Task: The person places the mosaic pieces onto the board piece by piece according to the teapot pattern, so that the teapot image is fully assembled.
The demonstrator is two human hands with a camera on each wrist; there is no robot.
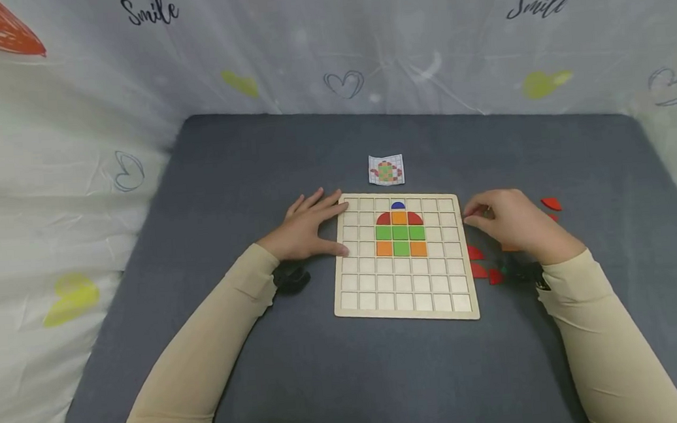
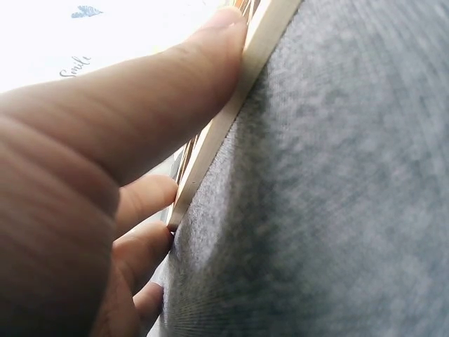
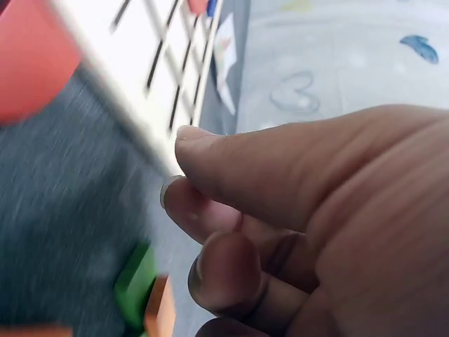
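Observation:
A wooden grid board [image 1: 406,298] lies on the grey mat [image 1: 242,179]. In its upper middle sit a blue half-round [image 1: 398,205], red quarter-rounds [image 1: 383,219], green squares [image 1: 399,233] and orange squares [image 1: 384,249]. My left hand [image 1: 330,225] lies flat on the mat, straight fingers and thumb [image 2: 140,119] pressed against the board's left edge [image 2: 231,105]. My right hand [image 1: 480,214] hovers at the board's right edge [image 3: 140,63], fingers curled, thumb [image 3: 231,151] meeting forefinger; no piece shows between them.
Loose red pieces [image 1: 477,253] and an orange one [image 1: 509,247] lie on the mat right of the board, another red one [image 1: 551,204] farther out. A small pattern card [image 1: 386,169] lies beyond the board. White printed sheeting [image 1: 73,125] surrounds the mat.

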